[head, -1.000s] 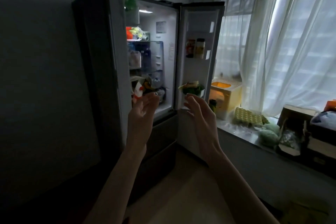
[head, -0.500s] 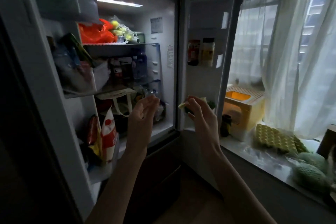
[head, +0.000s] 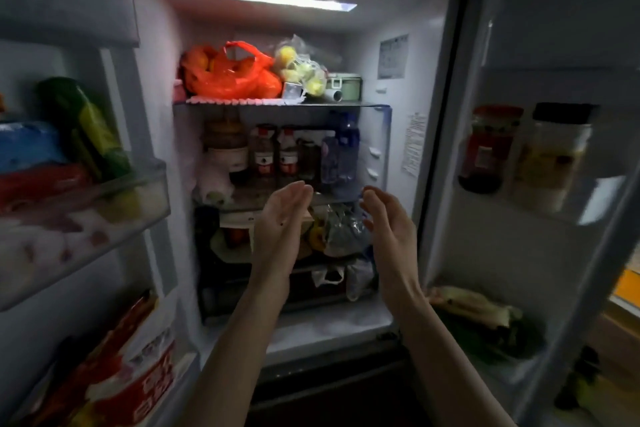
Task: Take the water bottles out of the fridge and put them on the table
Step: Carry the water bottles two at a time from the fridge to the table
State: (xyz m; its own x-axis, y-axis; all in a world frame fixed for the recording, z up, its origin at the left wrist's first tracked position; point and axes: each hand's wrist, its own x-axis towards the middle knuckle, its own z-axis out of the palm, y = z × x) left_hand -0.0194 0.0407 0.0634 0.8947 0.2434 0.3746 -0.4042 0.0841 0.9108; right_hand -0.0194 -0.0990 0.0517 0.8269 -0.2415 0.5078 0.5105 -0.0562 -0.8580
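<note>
The fridge [head: 429, 149] stands with both doors swung open and its inside lit. On the middle shelf [head: 242, 199] stand two clear bottles with red-and-white labels [head: 275, 154] and, to their right, bluish water bottles [head: 341, 149]. My left hand [head: 282, 215] and my right hand [head: 388, 218] are raised side by side just in front of that shelf, palms facing each other, fingers apart, holding nothing. Their fingertips sit just below the bottles, not touching them.
An orange bag of fruit [head: 232, 71] and a bag of yellow fruit [head: 301, 68] fill the top shelf. Bags crowd the lower shelf. The left door bins [head: 86, 215] hold packets and a green bottle; the right door [head: 554, 166] holds two jars, with greens below.
The view has closed in on the fridge interior, which now fills the frame. Both hands have reached forward and up to the middle shelf. Nothing has been grasped.
</note>
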